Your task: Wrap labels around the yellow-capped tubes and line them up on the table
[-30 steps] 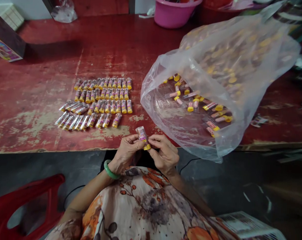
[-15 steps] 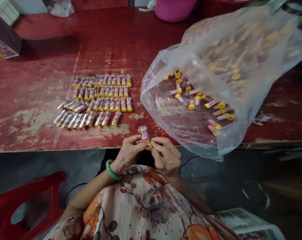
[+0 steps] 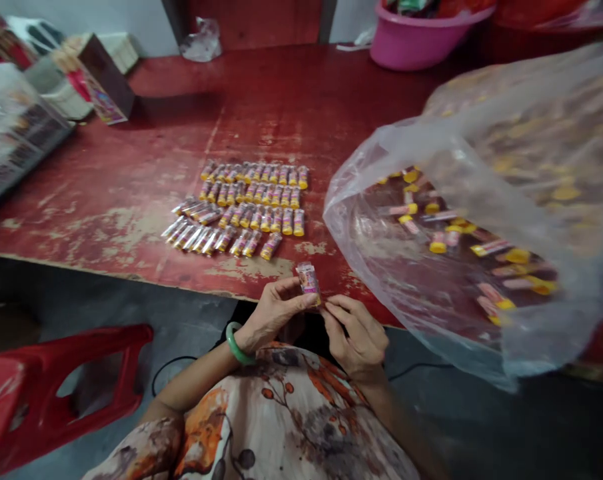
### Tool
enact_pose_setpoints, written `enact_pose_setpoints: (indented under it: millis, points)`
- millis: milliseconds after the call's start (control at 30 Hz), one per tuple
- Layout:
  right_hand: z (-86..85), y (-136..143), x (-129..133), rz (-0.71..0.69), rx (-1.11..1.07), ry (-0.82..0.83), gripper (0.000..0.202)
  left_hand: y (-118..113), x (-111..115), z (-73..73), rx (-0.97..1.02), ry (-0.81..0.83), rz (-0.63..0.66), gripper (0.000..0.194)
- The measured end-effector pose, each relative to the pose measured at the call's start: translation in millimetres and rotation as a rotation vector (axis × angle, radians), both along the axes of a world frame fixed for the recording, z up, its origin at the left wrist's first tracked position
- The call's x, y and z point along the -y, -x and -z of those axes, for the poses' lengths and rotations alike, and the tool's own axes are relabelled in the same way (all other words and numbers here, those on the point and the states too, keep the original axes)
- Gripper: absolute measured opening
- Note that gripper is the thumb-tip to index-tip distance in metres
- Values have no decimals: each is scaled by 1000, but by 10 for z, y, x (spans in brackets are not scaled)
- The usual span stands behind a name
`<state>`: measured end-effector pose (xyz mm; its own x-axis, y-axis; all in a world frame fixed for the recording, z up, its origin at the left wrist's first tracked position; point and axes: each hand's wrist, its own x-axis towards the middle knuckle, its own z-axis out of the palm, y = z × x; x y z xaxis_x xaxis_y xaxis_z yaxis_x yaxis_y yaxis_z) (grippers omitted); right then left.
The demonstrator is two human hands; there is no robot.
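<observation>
My left hand (image 3: 278,308), a green bangle at its wrist, pinches a small tube in a printed clear wrapper (image 3: 308,281) between thumb and fingers. The tube stands nearly upright, just over the table's front edge. My right hand (image 3: 356,333) is beside its lower end, thumb and fingertips closed together; whether anything is between them is too small to make out. Beyond my hands, several rows of similar wrapped tubes (image 3: 251,193) with yellow ends lie on the table. To the right, a large clear plastic bag (image 3: 361,153) gapes toward me, with many loose yellow-capped tubes (image 3: 438,240) inside.
The worn red table (image 3: 131,160) ends just in front of my body. A pink basin (image 3: 411,47) stands at the back right. At the back left are an upright box (image 3: 106,83) and a clear-sided container (image 3: 16,133). A red stool (image 3: 96,387) is at lower left.
My view has swung left, so the table's things appear farther right. The left hand still holds the wrapped tube, while the right fingertips have slipped off its yellow lower end.
</observation>
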<state>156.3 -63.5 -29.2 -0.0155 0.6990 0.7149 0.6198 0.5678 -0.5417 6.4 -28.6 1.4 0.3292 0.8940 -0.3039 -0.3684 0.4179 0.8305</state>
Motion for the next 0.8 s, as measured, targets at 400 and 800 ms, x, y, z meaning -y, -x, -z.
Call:
enact_pose_setpoints:
  millis: [400, 800]
  points:
    - [389, -186, -73, -23, 52, 13, 15, 2010, -1084, -368, -1178, -473, -600, 33]
    - [659, -105, -221, 21, 105, -65, 11, 2215, -2374, -298, -1528, -346, -219, 25]
